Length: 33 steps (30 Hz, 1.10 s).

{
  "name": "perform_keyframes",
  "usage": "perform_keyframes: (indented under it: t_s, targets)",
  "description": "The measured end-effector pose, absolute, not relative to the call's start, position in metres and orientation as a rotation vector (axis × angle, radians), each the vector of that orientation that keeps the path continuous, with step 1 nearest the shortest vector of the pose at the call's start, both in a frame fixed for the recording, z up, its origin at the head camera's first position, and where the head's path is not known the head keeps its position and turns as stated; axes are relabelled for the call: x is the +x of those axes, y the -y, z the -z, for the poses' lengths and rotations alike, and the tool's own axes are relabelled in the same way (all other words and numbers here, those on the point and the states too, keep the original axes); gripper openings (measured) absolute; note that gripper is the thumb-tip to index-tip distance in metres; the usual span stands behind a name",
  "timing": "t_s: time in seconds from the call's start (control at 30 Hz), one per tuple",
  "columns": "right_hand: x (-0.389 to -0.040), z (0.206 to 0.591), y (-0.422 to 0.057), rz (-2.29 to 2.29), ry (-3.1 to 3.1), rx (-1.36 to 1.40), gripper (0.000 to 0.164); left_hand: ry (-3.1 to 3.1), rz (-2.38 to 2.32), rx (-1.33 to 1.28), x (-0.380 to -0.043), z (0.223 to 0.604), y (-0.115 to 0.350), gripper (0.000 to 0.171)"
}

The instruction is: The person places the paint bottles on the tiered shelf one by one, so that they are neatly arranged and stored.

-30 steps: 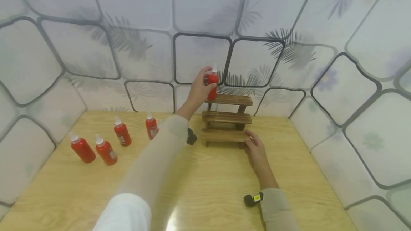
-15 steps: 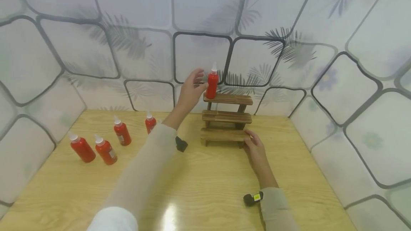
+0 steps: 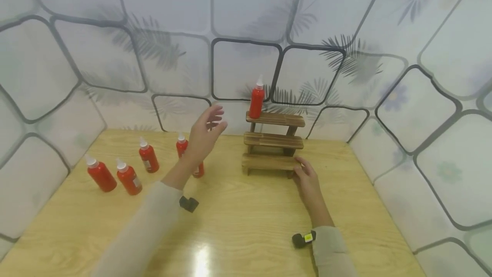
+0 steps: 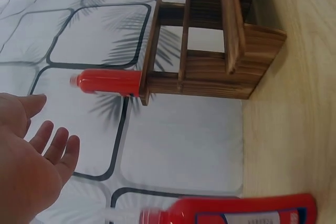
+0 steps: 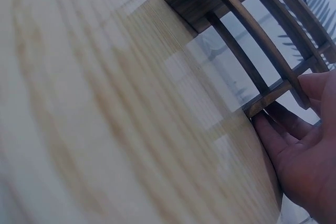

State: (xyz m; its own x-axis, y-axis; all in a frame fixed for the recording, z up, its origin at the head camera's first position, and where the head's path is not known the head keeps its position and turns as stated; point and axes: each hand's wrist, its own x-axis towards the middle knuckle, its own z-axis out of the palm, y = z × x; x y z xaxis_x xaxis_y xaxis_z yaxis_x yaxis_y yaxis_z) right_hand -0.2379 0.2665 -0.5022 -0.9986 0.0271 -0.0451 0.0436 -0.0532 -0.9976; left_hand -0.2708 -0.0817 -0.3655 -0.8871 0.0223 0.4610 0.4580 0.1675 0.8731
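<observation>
Presently, the left hand (image 3: 205, 135) hovers to the left of a dark brown wooden three-tier stand (image 3: 273, 141), apart from it, the fingers loosely bent and parted from the thumb, grasping nothing. A slim red cylindrical bottle with a whitish pointed nozzle (image 3: 256, 102) stands upright on the stand's top tier, at the left end. In the left wrist view this bottle is well clear of the fingertips.

Meanwhile, the right hand (image 3: 308, 181) grips the right end of the stand's lowest tier; the right wrist view shows the thumb against the end of the plank and the other fingers lower down by the leg. The stand's feet rest on a pale yellow wood-grain surface (image 3: 250, 221), close to the back wall.

Five similar red bottles stand on the surface to the left: a far-left bottle (image 3: 102, 177), a second bottle (image 3: 130, 179) just beside it, a third bottle (image 3: 149, 158) farther back, a fourth bottle (image 3: 182, 145) near the left wrist, and a fifth bottle (image 3: 198, 170) partly hidden behind that hand.

Both arms wear beige sleeves (image 3: 332, 249), with a small black device (image 3: 188, 204) at the left cuff and a black device with a yellow label (image 3: 303, 239) at the right. Behind rises a whitish wall (image 3: 246, 16) patterned with dark rounded outlines and grey leaves.
</observation>
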Motion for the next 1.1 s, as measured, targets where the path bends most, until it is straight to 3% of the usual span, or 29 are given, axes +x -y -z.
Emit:
perform_keyframes:
  t_s: [0.6, 1.1]
  targets:
    - [-0.238, 0.499, -0.262, 2.266, -2.161, 0.084, 0.050, 2.200, 1.652, -0.167, -0.215, 0.404, 0.146, 0.044]
    - [-0.239, 0.503, -0.266, 2.243, -2.194, 0.114, 0.049, 2.334, 1.816, -0.124, -0.219, 0.450, 0.161, 0.049]
